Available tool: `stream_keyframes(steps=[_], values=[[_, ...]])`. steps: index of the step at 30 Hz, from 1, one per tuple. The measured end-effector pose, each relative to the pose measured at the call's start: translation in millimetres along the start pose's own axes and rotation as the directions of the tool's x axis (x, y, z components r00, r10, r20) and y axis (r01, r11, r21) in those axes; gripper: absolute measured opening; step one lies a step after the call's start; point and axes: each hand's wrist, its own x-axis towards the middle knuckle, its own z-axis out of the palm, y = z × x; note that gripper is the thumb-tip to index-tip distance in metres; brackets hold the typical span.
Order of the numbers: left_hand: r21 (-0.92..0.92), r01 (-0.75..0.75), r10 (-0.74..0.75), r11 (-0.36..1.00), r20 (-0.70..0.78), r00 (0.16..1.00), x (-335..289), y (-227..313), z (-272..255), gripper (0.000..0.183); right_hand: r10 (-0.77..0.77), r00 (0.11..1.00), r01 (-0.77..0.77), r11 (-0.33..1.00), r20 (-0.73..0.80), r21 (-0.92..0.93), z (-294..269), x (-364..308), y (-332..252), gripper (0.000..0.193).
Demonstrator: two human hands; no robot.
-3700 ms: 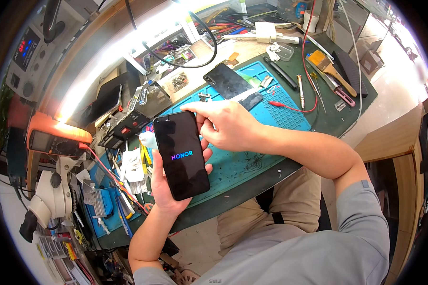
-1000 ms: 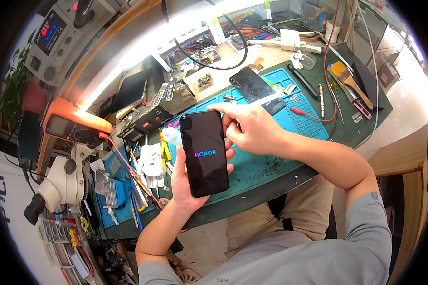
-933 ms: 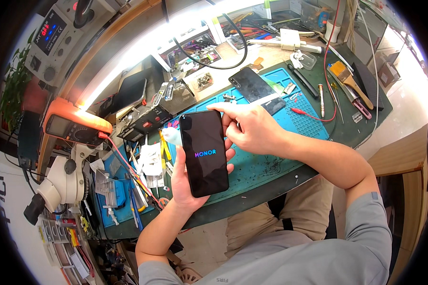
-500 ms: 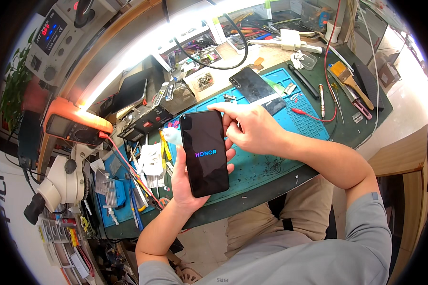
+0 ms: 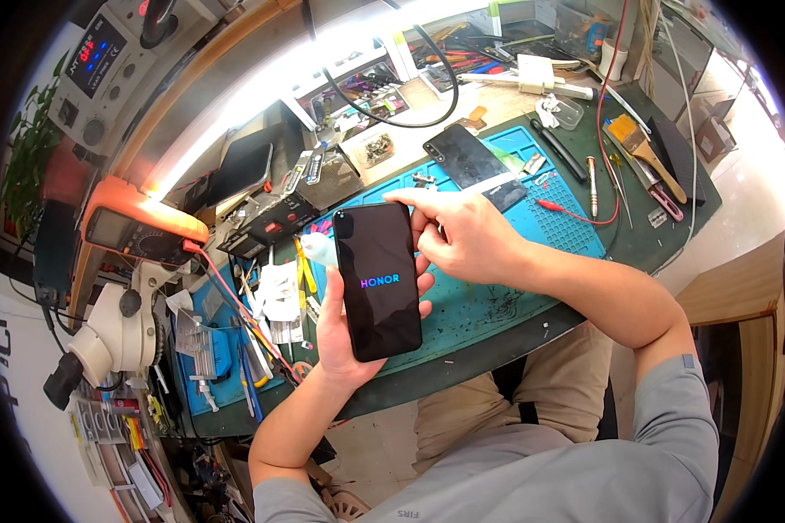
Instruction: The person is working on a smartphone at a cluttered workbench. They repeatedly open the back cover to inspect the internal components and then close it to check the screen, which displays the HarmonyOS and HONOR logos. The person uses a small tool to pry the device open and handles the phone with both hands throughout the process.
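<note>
A black smartphone [image 5: 377, 318] is held upright over the bench, its dark screen lit with a small coloured logo in the middle. My left hand [image 5: 338, 344] wraps around its lower part, thumb along the left edge and fingertips showing past the right edge. At the top right corner, my right hand [image 5: 469, 237] is closed on the phone, the index finger lying over the top edge and the other fingers curled in. The right thumb's exact contact is hard to make out. Beneath lies a blue work mat [image 5: 471, 301], with a phone back panel [image 5: 475, 166] on its far part.
An orange multimeter [image 5: 144, 218] stands at the left, near a white microscope arm [image 5: 118, 336]. On the right lie a screwdriver [image 5: 592, 187], a brush [image 5: 645, 157] and a red probe lead [image 5: 576, 213]. Pliers [image 5: 251, 383] and tweezers crowd the left side.
The view has shifted very slightly. Both hands keep the same hold on the phone, and the screen still shows the logo.
</note>
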Motion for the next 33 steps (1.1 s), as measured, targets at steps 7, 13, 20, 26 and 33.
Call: stream_keyframes(steps=[7,13,20,26,33], values=[[-0.056,0.003,0.001,0.998,0.075,0.997,1.0,0.3,-5.8,0.085,-0.008,1.000,0.008,1.000,0.001,0.001,0.9,0.5,1.1,0.047],[0.006,0.000,0.000,1.000,0.009,1.000,-0.2,-0.1,-0.4,0.085,-0.001,1.000,0.001,1.000,-0.003,0.011,1.2,-0.3,1.7,0.047],[-0.013,0.006,-0.005,1.000,0.021,1.000,0.5,0.1,-1.0,0.086,-0.017,1.000,0.017,1.000,-0.004,-0.018,0.7,0.5,1.1,0.048],[-0.009,0.004,-0.004,1.000,0.008,1.000,0.4,0.0,-0.8,0.085,-0.018,1.000,0.018,1.000,-0.007,-0.016,0.8,0.6,2.2,0.047],[0.011,-0.001,0.001,1.000,0.010,1.000,0.4,0.1,-0.5,0.085,-0.010,1.000,0.010,1.000,0.002,0.004,0.7,0.4,2.0,0.048]])
